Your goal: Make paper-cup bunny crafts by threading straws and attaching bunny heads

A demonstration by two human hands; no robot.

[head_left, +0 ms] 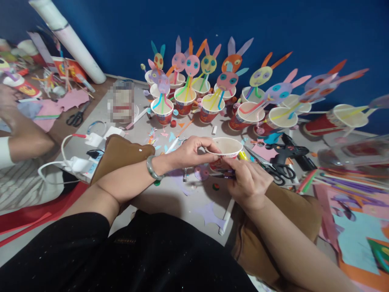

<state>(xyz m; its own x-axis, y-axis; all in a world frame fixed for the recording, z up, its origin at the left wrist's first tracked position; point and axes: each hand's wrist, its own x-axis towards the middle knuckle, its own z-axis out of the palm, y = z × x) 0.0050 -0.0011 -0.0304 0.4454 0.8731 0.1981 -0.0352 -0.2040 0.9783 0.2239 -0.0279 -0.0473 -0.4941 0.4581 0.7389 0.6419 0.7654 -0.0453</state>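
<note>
My left hand is closed on the rim of a red-and-white paper cup, thumb and fingers pinching its near left side. My right hand has its fingertips against the cup's front right wall. In the same hand is a small tool with purple handles and a thin metal end, apparently small scissors, partly hidden by the fingers. Below the cup lie a purple paper disc with eyes and a small dark green-and-orange round piece. The cup's lower part is hidden behind my hands.
Several finished cups with paper rabbit heads stand along the blue wall. Black-handled scissors and a black glue gun lie at right, near coloured paper sheets. A power strip with white plugs and another person's arm are at left.
</note>
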